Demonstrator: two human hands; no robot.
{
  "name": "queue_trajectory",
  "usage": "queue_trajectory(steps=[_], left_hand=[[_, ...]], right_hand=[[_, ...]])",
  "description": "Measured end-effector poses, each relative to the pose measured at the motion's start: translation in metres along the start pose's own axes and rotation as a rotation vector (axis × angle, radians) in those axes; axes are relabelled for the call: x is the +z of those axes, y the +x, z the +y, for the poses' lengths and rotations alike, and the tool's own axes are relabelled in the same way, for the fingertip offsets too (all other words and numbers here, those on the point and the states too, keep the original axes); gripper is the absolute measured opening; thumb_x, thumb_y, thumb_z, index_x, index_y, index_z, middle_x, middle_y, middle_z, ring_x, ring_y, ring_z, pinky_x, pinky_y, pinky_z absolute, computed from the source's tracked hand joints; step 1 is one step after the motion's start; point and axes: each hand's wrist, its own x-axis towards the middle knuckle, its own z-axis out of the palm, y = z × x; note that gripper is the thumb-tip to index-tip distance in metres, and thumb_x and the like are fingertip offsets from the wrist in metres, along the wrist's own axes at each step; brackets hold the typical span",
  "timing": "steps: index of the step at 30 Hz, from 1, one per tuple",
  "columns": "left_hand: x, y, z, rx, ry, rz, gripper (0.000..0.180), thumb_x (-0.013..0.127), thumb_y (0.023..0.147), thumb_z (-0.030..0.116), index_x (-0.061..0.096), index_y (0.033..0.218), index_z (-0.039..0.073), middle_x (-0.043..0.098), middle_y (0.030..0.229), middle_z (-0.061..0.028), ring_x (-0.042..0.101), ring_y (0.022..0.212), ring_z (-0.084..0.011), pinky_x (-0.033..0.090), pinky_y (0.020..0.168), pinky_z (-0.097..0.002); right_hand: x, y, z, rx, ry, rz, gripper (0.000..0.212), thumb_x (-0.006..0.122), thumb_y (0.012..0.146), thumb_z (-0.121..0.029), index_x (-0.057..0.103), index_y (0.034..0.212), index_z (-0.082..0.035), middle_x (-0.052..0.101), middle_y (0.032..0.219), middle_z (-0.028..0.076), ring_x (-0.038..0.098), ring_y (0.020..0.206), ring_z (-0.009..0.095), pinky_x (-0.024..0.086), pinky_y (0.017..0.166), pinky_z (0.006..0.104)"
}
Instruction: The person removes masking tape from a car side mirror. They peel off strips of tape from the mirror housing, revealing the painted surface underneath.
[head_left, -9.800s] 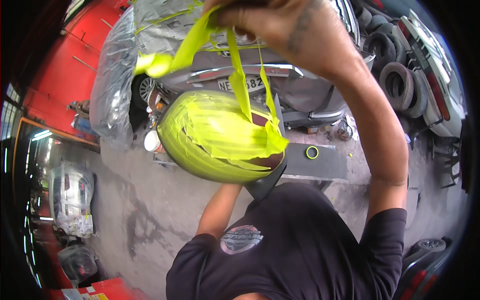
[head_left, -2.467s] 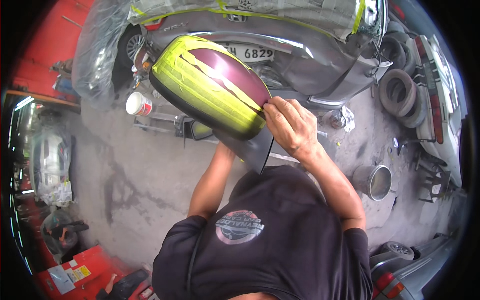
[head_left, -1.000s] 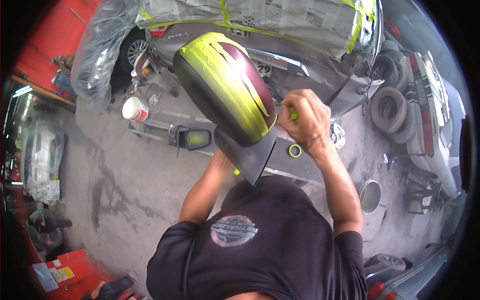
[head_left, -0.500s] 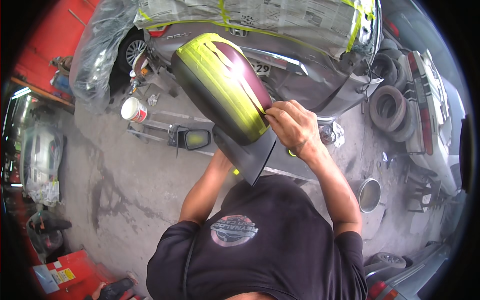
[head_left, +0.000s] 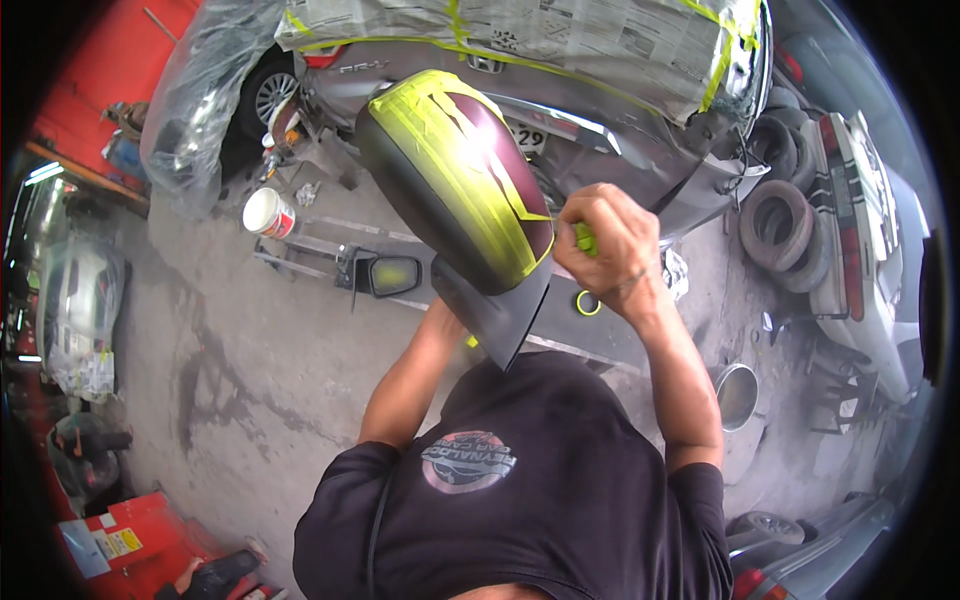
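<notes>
The person is holding a car side-mirror housing [head_left: 455,185] up at chest height, its maroon shell striped with yellow-green masking tape, so the taped face is turning toward the light. The right hand [head_left: 612,245] is pinching a tape strip [head_left: 583,238] at the housing's edge, fingers clenched on it. The left hand is hidden beneath the housing, apparently propping it; I cannot tell its grip.

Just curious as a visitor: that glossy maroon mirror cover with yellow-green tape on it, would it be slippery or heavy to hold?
The mirror cover looks like a hollow shell, so probably light for its size. Its glossy painted surface may be slippery; the tape strips likely give some grip. The right hand pinches tape at its edge; the left hand is hidden behind it, seemingly supporting it.
</notes>
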Motion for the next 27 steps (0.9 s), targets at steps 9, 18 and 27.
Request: queue_trajectory(steps=[9,18,27], left_hand=[[0.002,0.013,-0.010,-0.065,-0.438,-0.086,0.042,0.054,0.102,0.019,0.048,0.141,0.004,0.056,0.136,-0.0067,0.054,0.126,-0.0185,0.042,0.111,-0.0332],[0.004,0.008,-0.004,-0.095,-0.526,-0.078,0.047,0.053,0.104,0.020,0.042,0.147,0.003,0.053,0.140,-0.0055,0.052,0.128,-0.0170,0.039,0.113,-0.0303],[0.012,0.002,-0.007,-0.018,-0.439,-0.014,0.051,0.048,0.107,0.028,0.036,0.153,0.007,0.048,0.147,-0.0078,0.050,0.134,-0.0204,0.042,0.114,-0.0363]], right_hand=[[-0.048,0.025,-0.019,0.377,0.397,0.064,0.027,0.075,0.080,-0.005,0.066,0.106,-0.003,0.071,0.091,0.009,0.069,0.080,0.020,0.055,0.076,0.0323],[-0.012,0.004,-0.004,-0.094,-0.051,-0.081,0.027,0.079,0.076,-0.003,0.071,0.102,-0.003,0.068,0.093,0.009,0.067,0.081,0.025,0.057,0.065,0.0366],[-0.061,0.045,-0.030,-0.141,-0.103,-0.040,0.015,0.072,0.082,0.002,0.066,0.095,-0.001,0.065,0.090,0.013,0.067,0.082,0.032,0.055,0.072,0.0397]])
